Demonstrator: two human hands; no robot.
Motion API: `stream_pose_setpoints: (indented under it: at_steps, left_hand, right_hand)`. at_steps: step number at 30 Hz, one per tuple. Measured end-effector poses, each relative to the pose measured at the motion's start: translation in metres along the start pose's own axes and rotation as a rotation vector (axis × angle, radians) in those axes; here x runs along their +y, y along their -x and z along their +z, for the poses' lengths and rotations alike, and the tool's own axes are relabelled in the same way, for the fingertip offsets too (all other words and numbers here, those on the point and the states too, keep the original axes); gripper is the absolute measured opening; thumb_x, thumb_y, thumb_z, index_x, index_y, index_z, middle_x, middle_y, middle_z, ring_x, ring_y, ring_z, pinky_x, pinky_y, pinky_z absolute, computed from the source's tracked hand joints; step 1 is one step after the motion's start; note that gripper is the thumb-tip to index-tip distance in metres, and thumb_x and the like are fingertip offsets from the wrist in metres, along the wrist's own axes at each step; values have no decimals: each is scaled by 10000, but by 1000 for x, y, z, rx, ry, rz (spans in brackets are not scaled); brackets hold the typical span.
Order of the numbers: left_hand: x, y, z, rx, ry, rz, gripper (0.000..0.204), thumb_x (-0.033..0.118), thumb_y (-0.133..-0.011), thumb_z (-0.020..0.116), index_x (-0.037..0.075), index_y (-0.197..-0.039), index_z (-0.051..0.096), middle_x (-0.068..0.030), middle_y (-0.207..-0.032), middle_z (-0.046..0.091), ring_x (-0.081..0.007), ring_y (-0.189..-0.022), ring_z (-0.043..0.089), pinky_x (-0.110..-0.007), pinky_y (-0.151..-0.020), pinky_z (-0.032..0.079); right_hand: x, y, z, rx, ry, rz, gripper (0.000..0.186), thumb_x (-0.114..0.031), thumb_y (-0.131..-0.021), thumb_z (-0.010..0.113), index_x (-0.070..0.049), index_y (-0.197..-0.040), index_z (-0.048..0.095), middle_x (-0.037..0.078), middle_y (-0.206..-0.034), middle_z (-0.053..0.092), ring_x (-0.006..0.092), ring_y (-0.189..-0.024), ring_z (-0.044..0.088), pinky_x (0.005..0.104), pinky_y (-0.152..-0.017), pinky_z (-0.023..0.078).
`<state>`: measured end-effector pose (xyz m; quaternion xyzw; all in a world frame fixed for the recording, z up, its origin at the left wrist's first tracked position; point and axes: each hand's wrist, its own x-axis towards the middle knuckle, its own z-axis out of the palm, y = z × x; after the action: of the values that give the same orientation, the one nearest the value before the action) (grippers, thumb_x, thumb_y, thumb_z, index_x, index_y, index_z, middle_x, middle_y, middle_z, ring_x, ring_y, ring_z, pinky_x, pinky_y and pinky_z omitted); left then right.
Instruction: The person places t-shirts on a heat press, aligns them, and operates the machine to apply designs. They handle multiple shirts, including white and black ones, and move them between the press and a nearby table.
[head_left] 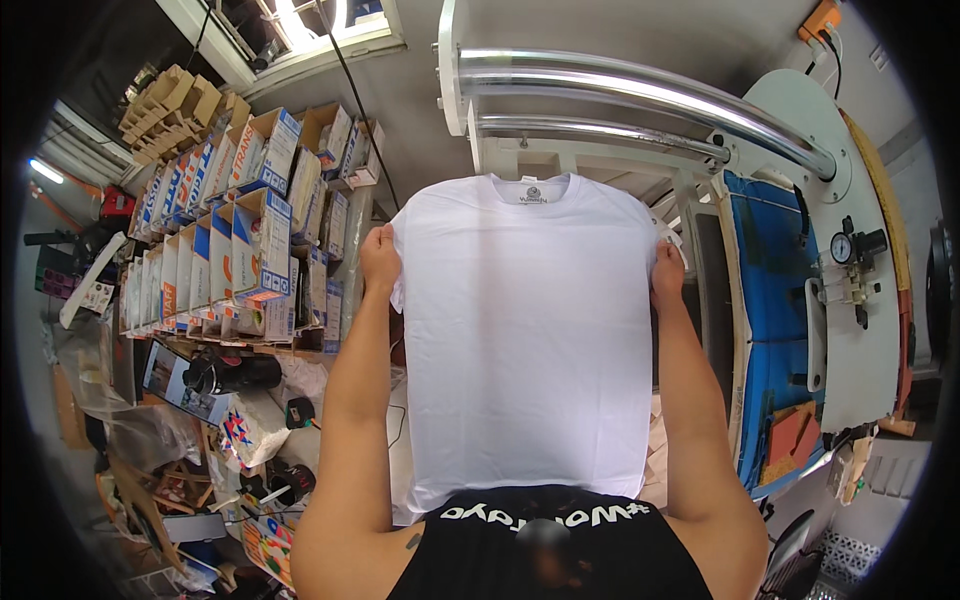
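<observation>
A plain white T-shirt (530, 340) is spread out in front of me, its neckline at the far end and its hem close to my body. A small dark print shows inside the collar. My left hand (380, 258) is closed on the shirt's left sleeve edge, near the shoulder. On the opposite side my right hand (668, 270) pinches the right sleeve edge at about the same height. Both arms are stretched forward along the shirt's sides. The fabric looks mostly smooth, with faint creases across it.
A press-like machine with shiny metal rollers (640, 85) stands beyond the shirt. Its blue-covered bed (775, 290) and pressure gauge (843, 247) are on the right. At left are stacked cardboard file boxes (255, 250), a tablet (180, 382) and a cluttered table.
</observation>
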<state>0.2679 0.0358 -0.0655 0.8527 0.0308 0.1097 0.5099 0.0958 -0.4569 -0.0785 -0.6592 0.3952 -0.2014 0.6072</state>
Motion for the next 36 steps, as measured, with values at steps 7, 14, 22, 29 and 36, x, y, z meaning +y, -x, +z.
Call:
stream_pose_setpoints:
  at_steps: [7, 14, 22, 29, 36]
  left_hand:
    - [15, -1, 7, 7, -241, -60, 362, 322, -968, 580, -25, -966, 683, -214, -904, 697, -420, -886, 645, -460, -788, 490]
    - [-47, 63, -38, -195, -218, 106, 420, 351, -995, 535, 2, -1209, 629, -169, -1109, 677, -335, -1044, 635, -417, -915, 488]
    - [-45, 295, -189, -831, 679, -954, 446, 475, -976, 575, 55, -1112, 640, -56, -1037, 703, -162, -899, 668, -309, -818, 535]
    - [-59, 347, -214, -653, 707, -849, 280, 265, -999, 599, 11, -1115, 617, -74, -1016, 682, -176, -912, 662, -339, -850, 542]
    - [-56, 372, -181, -250, 115, -295, 301, 282, -950, 587, 2, -1028, 664, -184, -944, 698, -305, -896, 663, -410, -809, 503]
  right_hand:
    - [10, -13, -5, 136, 503, -207, 341, -334, -974, 589, -11, -1059, 658, 188, -992, 696, 304, -916, 663, 388, -831, 501]
    - [16, 94, -41, -21, 522, -204, 378, -362, -975, 585, -9, -1089, 657, 202, -1047, 695, 336, -986, 666, 411, -869, 505]
    - [152, 297, -214, -208, 109, 342, 496, -408, -1048, 461, 36, -1204, 616, 123, -1106, 686, 225, -963, 669, 357, -870, 526]
    - [95, 331, -225, -390, -298, 445, 397, -254, -1067, 430, 36, -1304, 560, 143, -1202, 662, 231, -1054, 650, 367, -940, 523]
    - [139, 251, -276, -145, 375, 241, 320, -167, -999, 516, -38, -1284, 587, 139, -1171, 652, 273, -979, 641, 400, -946, 505]
